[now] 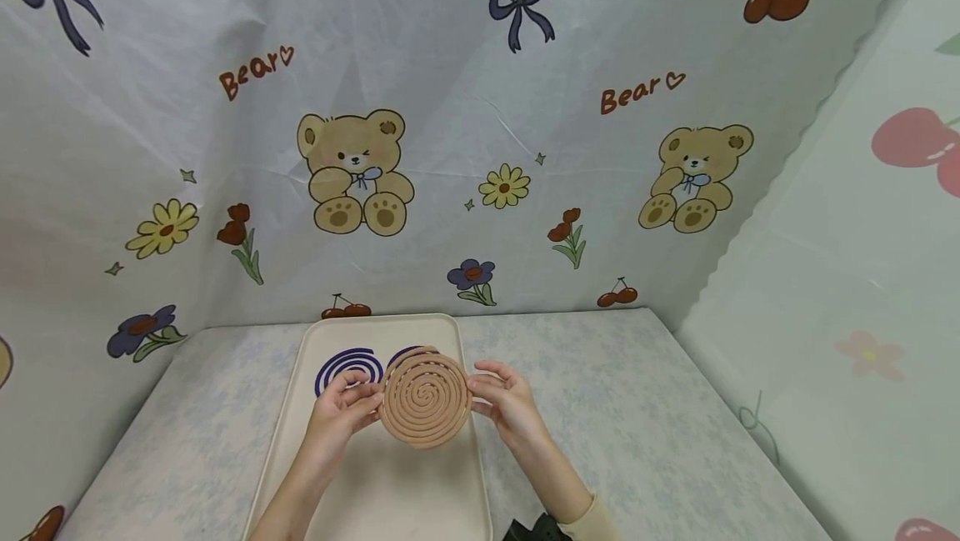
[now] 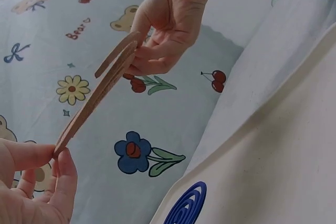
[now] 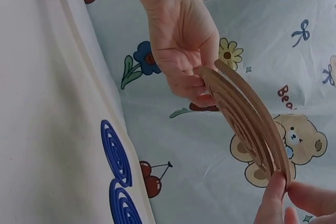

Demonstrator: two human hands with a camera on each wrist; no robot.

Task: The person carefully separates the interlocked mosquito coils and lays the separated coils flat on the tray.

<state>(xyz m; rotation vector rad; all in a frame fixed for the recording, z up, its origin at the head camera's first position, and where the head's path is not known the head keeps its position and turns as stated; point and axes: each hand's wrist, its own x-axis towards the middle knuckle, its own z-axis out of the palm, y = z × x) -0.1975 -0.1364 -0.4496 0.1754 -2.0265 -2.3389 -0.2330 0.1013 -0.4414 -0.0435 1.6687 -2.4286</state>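
Note:
A tan mosquito coil (image 1: 425, 399), wound in a flat spiral, is held up over the tray. My left hand (image 1: 341, 412) pinches its left edge between thumb and fingers; my right hand (image 1: 510, 408) pinches the right edge. In the left wrist view the coil (image 2: 100, 95) appears nearly edge-on, its outer strand standing apart from the rest. The right wrist view shows the same gap in the coil (image 3: 247, 114). Behind it, on the tray's far part, lie two dark blue spiral coils: the left blue coil (image 1: 324, 376) and the right blue coil (image 3: 126, 208), partly hidden in the head view.
Beneath the hands is a cream tray (image 1: 397, 491) with a raised rim, on a pale marbled table (image 1: 585, 391). A printed cloth (image 1: 450, 107) with bears and flowers hangs behind. A black object (image 1: 536, 529) shows near the right forearm.

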